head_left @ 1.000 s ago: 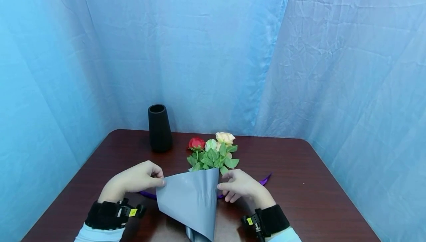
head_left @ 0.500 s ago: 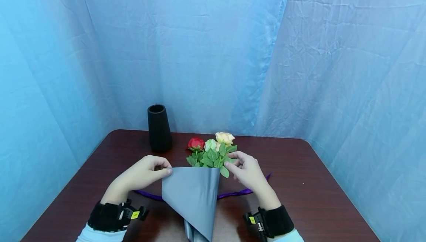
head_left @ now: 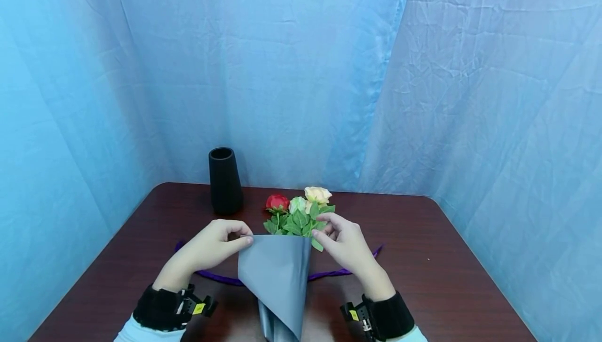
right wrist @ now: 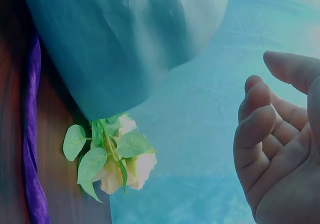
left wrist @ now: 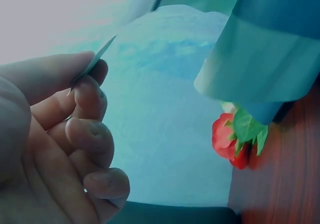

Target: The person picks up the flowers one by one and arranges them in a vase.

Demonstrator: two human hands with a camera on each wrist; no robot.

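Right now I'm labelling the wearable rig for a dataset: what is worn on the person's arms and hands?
Both hands are bare, left hand and right hand. Each wrist carries a black padded band with a small black device bearing a yellow tag; the right band has the same. Pale light-blue sleeves show behind the bands.

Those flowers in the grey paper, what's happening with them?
A person is wrapping a small bunch of flowers in grey paper on a dark wooden table. The left hand pinches the paper's top left corner. The right hand is at the top right edge by the leaves, fingers loose. A purple ribbon lies under the bundle, and a black vase stands behind, apart from it.
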